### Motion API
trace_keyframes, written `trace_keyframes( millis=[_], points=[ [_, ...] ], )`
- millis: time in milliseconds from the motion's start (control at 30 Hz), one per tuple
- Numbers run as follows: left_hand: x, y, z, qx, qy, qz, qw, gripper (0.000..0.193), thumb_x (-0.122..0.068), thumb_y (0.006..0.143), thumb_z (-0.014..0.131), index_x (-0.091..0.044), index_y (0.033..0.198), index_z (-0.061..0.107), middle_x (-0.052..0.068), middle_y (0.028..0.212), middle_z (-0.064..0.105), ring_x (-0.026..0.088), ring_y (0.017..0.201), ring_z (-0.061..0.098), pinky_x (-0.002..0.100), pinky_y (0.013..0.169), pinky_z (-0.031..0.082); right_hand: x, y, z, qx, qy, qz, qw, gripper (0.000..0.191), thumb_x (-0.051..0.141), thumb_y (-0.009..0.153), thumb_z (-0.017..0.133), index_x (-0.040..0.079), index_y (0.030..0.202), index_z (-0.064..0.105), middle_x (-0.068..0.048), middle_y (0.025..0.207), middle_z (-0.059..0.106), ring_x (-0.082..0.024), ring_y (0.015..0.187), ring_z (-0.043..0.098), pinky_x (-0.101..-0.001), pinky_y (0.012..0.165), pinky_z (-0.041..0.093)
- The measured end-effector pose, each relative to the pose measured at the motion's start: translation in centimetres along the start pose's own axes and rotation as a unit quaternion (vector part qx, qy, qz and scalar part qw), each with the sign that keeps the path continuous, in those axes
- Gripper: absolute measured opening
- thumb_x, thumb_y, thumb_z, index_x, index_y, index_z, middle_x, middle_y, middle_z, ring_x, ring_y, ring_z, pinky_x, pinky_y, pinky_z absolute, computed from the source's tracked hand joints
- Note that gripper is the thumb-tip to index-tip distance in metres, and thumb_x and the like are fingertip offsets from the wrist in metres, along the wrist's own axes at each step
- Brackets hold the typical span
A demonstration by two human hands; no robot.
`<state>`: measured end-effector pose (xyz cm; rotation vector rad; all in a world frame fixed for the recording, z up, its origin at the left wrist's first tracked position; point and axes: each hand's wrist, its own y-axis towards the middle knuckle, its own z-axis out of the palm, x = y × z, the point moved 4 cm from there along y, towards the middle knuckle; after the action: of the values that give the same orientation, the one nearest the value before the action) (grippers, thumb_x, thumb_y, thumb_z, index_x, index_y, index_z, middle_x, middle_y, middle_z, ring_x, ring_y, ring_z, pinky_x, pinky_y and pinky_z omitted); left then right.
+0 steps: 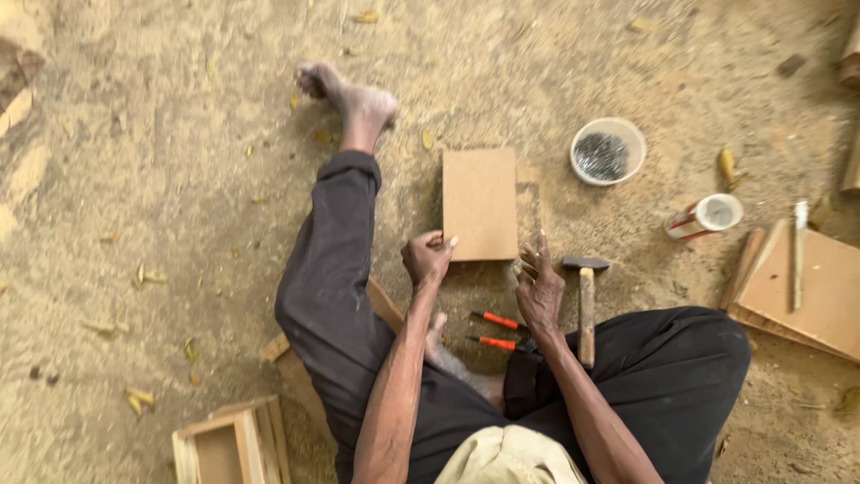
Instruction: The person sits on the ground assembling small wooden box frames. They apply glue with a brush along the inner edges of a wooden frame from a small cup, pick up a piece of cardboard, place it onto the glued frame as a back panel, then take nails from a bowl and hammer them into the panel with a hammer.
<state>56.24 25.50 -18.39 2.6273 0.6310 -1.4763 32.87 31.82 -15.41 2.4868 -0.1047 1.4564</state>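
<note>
Board [480, 203], flat rectangular brown panel, lies on the sandy ground [161, 179] in front of the seated person, long side running away from them. Left hand [426, 258] pinches its near left corner, fingers curled over the edge, thumb on top. Right hand [538, 285] sits just off the near right corner, fingers loosely spread and half bent, holding nothing that I can make out; could be a small nail in the fingertips, too small to tell

To do this well, my read: keep the left grip low on the corner so the panel can't slide on loose sand, and press down rather than pull. Ground is soft and uneven, so seat the board flat before any force goes on it. Keep left fingertips back from wherever work happens on the face

Hammer [586, 300] lies just beside the right hand, head pointing away, wooden handle running back toward the right knee; easy reach without letting go on the left. Pliers [498, 332] with orange grips lie between the two forearms, near the lap. White bowl of nails [608, 151] is well apart, up right of the board. White cylindrical can [706, 216] lies on its side further right, near a stack of wood panels [802, 287]. Small open wooden box [231, 444] sits at lower left by the left leg
</note>
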Motion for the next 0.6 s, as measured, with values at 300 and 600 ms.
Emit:
trace_keyframes(
  millis=[300,600],
  points=[
    [-6.9,-2.2,3.2,-0.078,0.122,0.357,0.923,0.028,0.002,0.079,0.074,0.002,0.107,0.075,0.019,0.103,0.077,0.033,0.098,0.073,0.045,0.086,0.059,-3.8,2.9,-12.0,0.123,-0.193,0.043,0.973,0.060,0.015,0.090,0.075,0.017,0.147,0.058,-0.016,0.108,0.077,-0.023,0.079,0.074,-0.0387,0.071,0.064],
    [-21.6,0.3,24.0,0.190,0.133,0.432,0.871,0.030,0.014,0.086,0.058,0.002,0.108,0.075,0.023,0.101,0.074,0.031,0.087,0.073,0.033,0.065,0.065,-7.4,5.2,-11.6,0.172,-0.273,0.149,0.934,0.047,0.022,0.092,0.071,0.019,0.138,0.064,-0.009,0.125,0.071,-0.024,0.068,0.074,-0.0382,0.061,0.064]
  ],
)
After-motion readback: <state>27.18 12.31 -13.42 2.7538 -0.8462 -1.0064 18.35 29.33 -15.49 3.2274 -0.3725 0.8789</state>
